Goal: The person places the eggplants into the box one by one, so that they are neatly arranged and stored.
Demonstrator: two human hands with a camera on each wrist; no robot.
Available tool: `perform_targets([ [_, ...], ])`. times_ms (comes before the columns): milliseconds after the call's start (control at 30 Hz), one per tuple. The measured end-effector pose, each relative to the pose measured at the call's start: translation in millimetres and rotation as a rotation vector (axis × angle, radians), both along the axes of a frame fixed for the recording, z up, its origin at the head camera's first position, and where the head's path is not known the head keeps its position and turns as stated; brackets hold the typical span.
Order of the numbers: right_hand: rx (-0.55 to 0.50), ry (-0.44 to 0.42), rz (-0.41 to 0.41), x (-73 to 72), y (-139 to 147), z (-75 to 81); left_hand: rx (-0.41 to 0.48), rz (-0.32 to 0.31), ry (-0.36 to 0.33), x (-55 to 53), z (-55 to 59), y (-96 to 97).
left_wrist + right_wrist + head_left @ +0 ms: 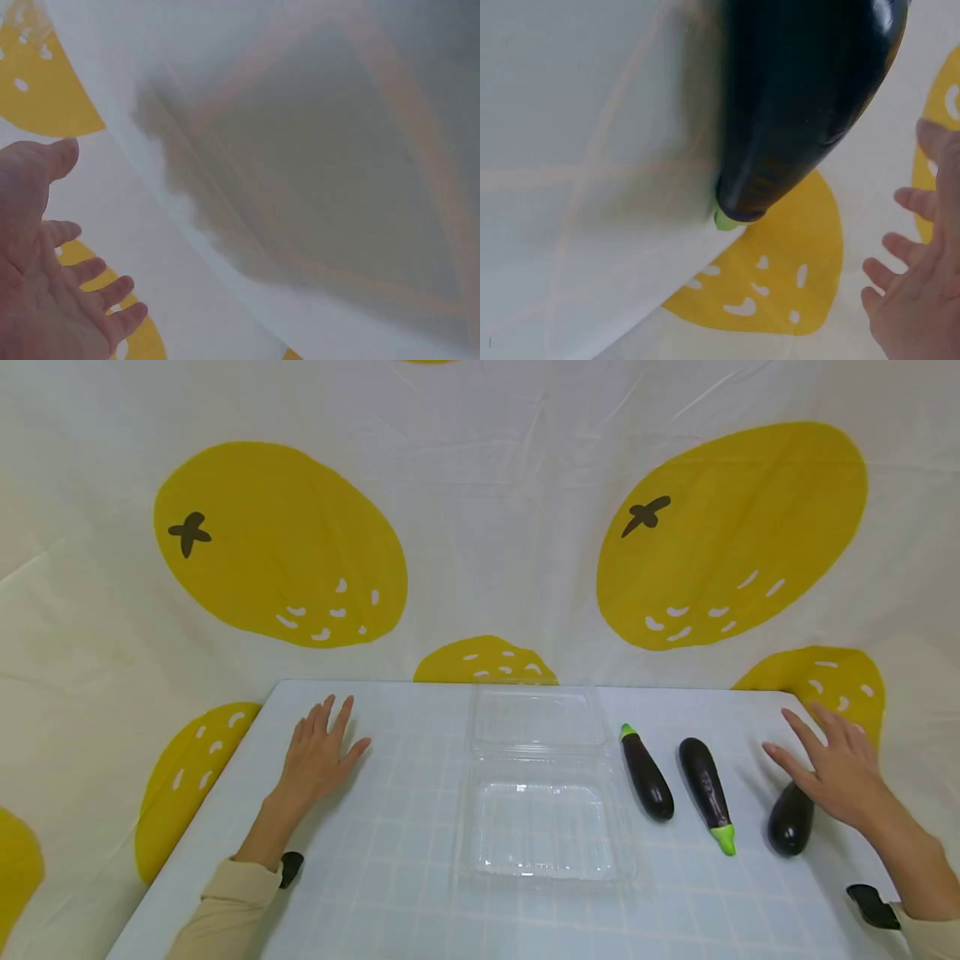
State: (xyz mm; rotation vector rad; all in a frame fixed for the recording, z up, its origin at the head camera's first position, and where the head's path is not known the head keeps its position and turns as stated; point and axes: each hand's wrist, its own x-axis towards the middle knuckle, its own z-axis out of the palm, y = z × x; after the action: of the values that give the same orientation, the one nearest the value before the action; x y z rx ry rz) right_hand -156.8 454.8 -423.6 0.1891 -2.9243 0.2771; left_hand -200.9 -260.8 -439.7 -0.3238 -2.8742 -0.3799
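My left hand (318,758) is held over the left part of the table, fingers spread and relaxed, with nothing in it. On the right, my right hand (846,772) hovers over a dark purple eggplant (791,822), partly covering it, its fingers extended. The right wrist view shows that eggplant (802,97) large, its green tip pointing away, with the hand (922,262) apart from it. Two more eggplants lie to its left, a middle eggplant (705,785) with its green end toward me and a left eggplant (647,774) with its green end away.
A clear plastic clamshell box (542,887) lies opened at the table's middle, its lid (536,717) folded back toward the far edge. The white table (390,893) has a pale grid pattern. Behind it hangs a white cloth (502,527) with yellow fruit shapes.
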Motion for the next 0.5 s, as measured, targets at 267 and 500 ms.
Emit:
perform_targets([
  [267,-0.086,0.113,0.016,0.1,-11,2.2,0.092,0.013,0.134,2.2,6.5,11.4],
  [500,-0.131,0.129,-0.034,8.4,-18,5.7,0.185,0.060,0.067,4.4,10.2,26.2],
])
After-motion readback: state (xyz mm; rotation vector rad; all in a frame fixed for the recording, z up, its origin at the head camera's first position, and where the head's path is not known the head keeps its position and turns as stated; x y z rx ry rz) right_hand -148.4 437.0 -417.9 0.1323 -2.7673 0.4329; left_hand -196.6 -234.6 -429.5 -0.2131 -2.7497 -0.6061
